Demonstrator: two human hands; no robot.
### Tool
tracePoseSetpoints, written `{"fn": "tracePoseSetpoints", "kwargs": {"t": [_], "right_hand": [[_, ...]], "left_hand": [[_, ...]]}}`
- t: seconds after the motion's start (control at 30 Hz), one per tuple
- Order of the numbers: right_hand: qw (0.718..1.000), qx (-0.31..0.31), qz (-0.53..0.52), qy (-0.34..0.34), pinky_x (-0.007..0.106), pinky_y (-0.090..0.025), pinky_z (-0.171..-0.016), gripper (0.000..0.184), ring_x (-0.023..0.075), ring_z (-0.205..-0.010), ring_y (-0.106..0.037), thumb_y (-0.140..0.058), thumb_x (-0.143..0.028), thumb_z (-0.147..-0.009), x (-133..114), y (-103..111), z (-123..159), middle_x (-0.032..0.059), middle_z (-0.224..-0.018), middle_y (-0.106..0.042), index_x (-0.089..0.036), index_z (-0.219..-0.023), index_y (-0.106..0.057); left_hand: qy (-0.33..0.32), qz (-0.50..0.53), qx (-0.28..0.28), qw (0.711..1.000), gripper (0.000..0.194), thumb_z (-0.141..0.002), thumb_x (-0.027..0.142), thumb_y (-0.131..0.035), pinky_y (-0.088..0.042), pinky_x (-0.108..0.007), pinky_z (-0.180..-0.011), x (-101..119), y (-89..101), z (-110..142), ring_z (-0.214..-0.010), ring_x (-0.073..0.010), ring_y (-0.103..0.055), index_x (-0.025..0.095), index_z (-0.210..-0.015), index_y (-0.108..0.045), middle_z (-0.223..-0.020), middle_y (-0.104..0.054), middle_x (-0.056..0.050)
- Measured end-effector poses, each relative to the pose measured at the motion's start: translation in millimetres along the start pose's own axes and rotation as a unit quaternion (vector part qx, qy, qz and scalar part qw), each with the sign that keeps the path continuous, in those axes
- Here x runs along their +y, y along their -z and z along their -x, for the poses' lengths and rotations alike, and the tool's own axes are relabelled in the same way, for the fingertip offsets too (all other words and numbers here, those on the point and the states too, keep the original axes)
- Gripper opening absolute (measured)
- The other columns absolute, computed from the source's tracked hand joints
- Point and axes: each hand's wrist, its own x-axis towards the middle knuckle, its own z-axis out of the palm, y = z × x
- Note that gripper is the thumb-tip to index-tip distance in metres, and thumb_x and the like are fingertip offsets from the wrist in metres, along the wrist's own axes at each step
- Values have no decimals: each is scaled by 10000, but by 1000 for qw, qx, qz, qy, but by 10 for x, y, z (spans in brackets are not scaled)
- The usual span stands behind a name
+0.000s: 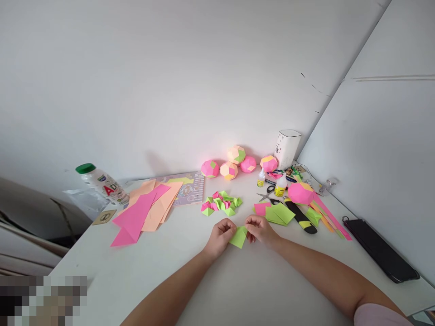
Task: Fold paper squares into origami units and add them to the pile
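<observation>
A small green sheet of paper (239, 239) is held up between my two hands near the middle of the table. My left hand (221, 234) pinches its left edge between thumb and bent fingers. On the other side, my right hand (261, 229) grips the upper right corner, where the paper looks folded. Just beyond my hands lies a pile of small folded pink and green paper pieces (220, 203). Flat green squares (280, 213) and a pink square (262, 208) rest close to my right hand.
Several faceted paper balls (229, 170) stand along the wall. Scissors (268, 194), glue bottles (280, 185) and a black-yellow cutter (302, 218) lie right. Pink sheets (136, 219), a notebook (193, 190) and a white bottle (103, 183) are left; a black phone-like case (380, 249) lies far right.
</observation>
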Motion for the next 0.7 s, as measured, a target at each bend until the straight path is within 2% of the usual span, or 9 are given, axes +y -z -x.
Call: {"fn": "tracePoseSetpoints", "kwargs": {"t": [0.2, 0.33, 0.43, 0.53, 0.7], "right_hand": [[998, 9, -58, 10, 192, -357, -365, 114, 95, -384, -533, -499, -252, -733, 3, 19, -14, -28, -520, -588, -177, -658, -457], [996, 10, -91, 21, 205, -382, -394, 183, 103, -422, -545, -510, -348, -785, -3, 20, -23, -24, -579, -605, -188, -741, -434], [998, -9, -61, 28, 203, -384, -404, 243, 100, -416, -528, -568, -400, -773, 0, 14, -28, -52, -524, -561, -183, -793, -459], [999, -22, -14, 31, 201, -377, -406, 274, 93, -410, -513, -604, -415, -756, 20, 10, -31, -59, -494, -528, -167, -739, -487], [999, -20, 1, 28, 195, -369, -400, 292, 89, -407, -518, -607, -428, -756, 44, 10, -36, -56, -508, -532, -161, -727, -492]], "left_hand": [[-7, 23, 17, 1000, 225, -672, 337, -624, -325, -211, -496, -25, 35, -11, -497, -92, -428, 166, -635, -482, -553, -483, 35], [-12, 18, 24, 999, 229, -700, 351, -611, -327, -207, -508, -44, 47, -14, -512, -93, -432, 171, -661, -475, -570, -481, 39], [-16, 17, 0, 1000, 237, -725, 366, -606, -330, -202, -517, -43, 36, -6, -522, -89, -436, 172, -682, -476, -581, -481, 43], [-16, -4, -25, 1000, 241, -732, 383, -611, -333, -201, -522, -21, 11, 3, -531, -86, -437, 173, -732, -494, -614, -496, 39], [-3, -39, -27, 999, 285, -731, 430, -604, -303, -199, -494, 10, -12, 7, -499, -81, -408, 170, -739, -488, -587, -476, 44]]}}
